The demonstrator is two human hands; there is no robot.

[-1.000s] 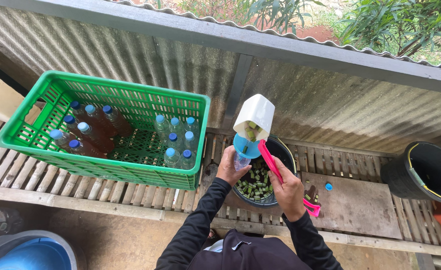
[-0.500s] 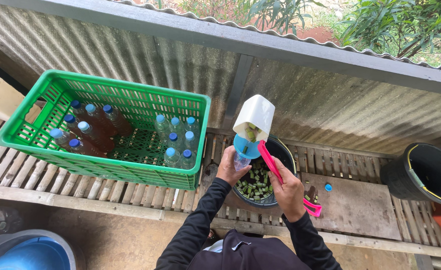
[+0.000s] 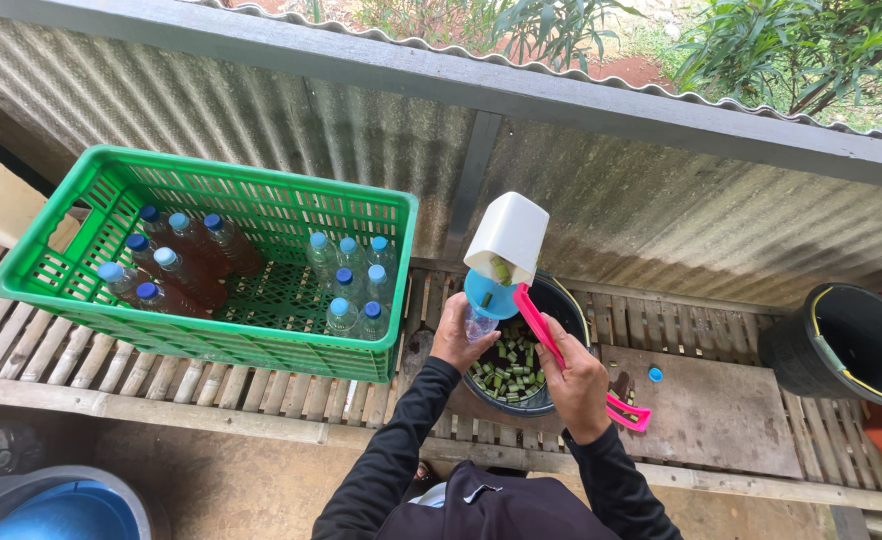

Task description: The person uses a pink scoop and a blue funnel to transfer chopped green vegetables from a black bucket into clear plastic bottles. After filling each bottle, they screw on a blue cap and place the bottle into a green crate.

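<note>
My left hand [image 3: 456, 336] grips a clear plastic bottle [image 3: 479, 323] topped with a blue funnel [image 3: 488, 295], held over a black pot [image 3: 564, 300] of liquid with cut green pieces. My right hand [image 3: 576, 380] holds the pink handle [image 3: 546, 335] of a white scoop [image 3: 508, 236], tipped mouth-down into the funnel. Green pieces show at the scoop's mouth. A small blue bottle cap [image 3: 655, 375] lies on the board to the right of the pot.
A green plastic crate [image 3: 111, 180] on the slatted bench to the left holds several capped bottles, some brown, some clear. A black bucket [image 3: 846, 345] stands at the right. Corrugated metal wall behind. A blue tub [image 3: 61, 510] sits on the floor lower left.
</note>
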